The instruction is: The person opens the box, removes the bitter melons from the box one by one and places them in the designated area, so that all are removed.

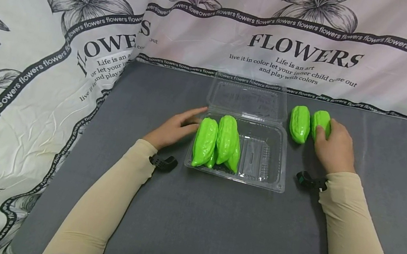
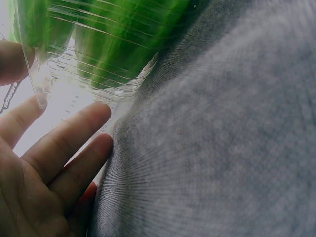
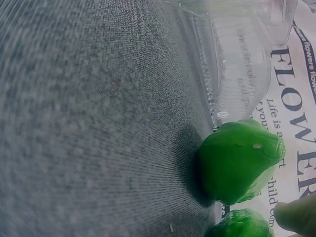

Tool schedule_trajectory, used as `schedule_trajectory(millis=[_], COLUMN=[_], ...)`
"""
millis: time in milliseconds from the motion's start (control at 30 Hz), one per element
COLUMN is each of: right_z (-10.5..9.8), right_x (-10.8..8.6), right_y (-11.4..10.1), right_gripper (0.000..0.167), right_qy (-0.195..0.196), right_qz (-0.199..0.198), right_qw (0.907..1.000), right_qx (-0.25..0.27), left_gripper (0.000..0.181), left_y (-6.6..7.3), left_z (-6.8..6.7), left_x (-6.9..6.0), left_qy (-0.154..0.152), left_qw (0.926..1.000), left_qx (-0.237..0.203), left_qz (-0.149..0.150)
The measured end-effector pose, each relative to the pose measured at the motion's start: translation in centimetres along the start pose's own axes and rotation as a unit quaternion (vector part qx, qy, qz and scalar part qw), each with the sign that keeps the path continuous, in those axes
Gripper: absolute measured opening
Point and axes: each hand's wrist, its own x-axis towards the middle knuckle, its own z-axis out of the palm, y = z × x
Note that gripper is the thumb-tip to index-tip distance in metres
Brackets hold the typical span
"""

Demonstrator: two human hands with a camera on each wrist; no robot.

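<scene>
Right of frame centre, I observe the right hand [image 1: 336, 149] pinching a green gourd [image 1: 321, 119] beside a second gourd [image 1: 300, 124]. At centre, the left hand [image 1: 172, 131] extends spread fingers beside the clear clamshell container [image 1: 274, 155], which holds further gourds [image 1: 227, 137].

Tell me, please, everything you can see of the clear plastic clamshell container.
The clear plastic clamshell container has ribbed walls and a hinged lid, open at the back. It sits on the gray tabletop, glossy green ridged fruits in its left part, its right part bare. The left hand touches its left edge.
</scene>
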Motion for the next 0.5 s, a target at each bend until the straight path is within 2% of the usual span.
schedule_trajectory(millis=[267,500], right_z=[0.06,-0.1], right_x=[0.01,-0.12], right_y=[-0.04,-0.23], right_gripper=[0.068,0.067], right_qy=[0.003,0.014], right_qz=[-0.003,0.002], right_qw=[1.0,0.9998], right_qx=[0.004,-0.013], left_gripper=[0.06,0.06], left_y=[0.11,0.13], left_z=[0.03,0.01], left_x=[-0.11,-0.06], left_qy=[0.006,0.004], left_qw=[1.0,1.0], left_qx=[0.003,0.006], left_qz=[-0.002,-0.002])
